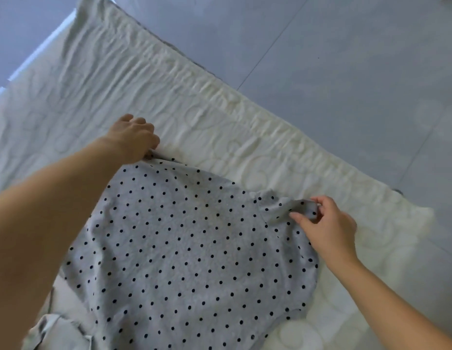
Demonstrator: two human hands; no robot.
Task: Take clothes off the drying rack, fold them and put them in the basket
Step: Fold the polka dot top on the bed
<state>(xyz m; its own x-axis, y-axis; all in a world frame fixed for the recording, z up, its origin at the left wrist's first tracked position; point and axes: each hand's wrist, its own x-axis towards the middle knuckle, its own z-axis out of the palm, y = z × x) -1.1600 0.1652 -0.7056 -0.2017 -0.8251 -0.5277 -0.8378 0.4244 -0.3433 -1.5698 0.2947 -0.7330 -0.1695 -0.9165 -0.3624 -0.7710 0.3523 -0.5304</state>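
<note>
**Spotted garment laid flat, folding not yet begun**

Nearest, by the spotted garment's (184, 243) near-left edge, a second grey cloth (55, 329) lies crumpled. The spotted garment itself is spread on the white bed cover (169, 97) — taken down, no fold made. At its far-right corner the right hand (326, 226) pinches the fabric; at its far-left corner the left hand (134, 137) grips the edge with curled fingers. Beyond it is tiled floor (346, 59). Folding and stowing both remain, I judge.
</note>
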